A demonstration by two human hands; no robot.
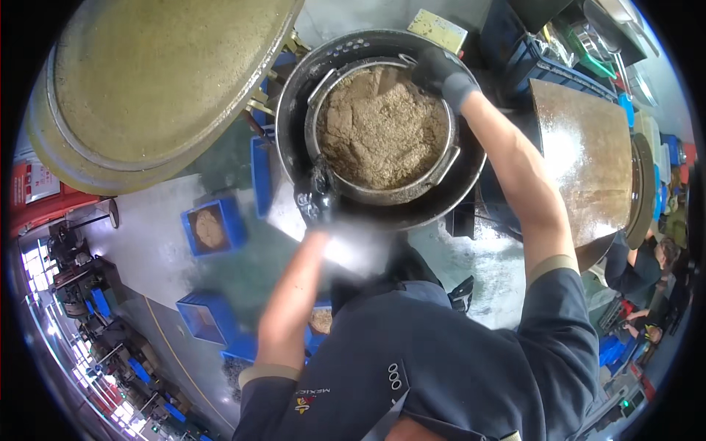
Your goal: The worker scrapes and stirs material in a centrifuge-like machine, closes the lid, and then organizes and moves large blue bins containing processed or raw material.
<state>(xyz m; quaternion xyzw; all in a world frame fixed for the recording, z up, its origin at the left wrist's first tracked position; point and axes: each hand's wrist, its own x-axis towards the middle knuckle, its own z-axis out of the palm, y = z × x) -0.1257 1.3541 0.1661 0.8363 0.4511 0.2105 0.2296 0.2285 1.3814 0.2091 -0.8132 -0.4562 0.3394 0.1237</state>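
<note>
A round metal pot point(382, 197) with side handles sits inside a larger dark tub point(294, 110). It is filled with a grainy grey-brown material point(382, 132), heaped and uneven on top. My left hand point(318, 195), in a black glove, grips the pot's near-left rim. At the far-right rim my right hand point(441, 73), also in a dark glove, is closed. A brown flat piece point(387, 79) shows in the material beside its fingers; whether I hold it is hidden.
A large yellowish round vessel point(169, 73) fills the upper left. Blue bins point(234, 224) with material stand on the floor. A yellow box point(437, 31) lies beyond the tub. To the right are a brown panel point(581, 158) and a blue crate point(544, 70); people point(636, 268) work farther off.
</note>
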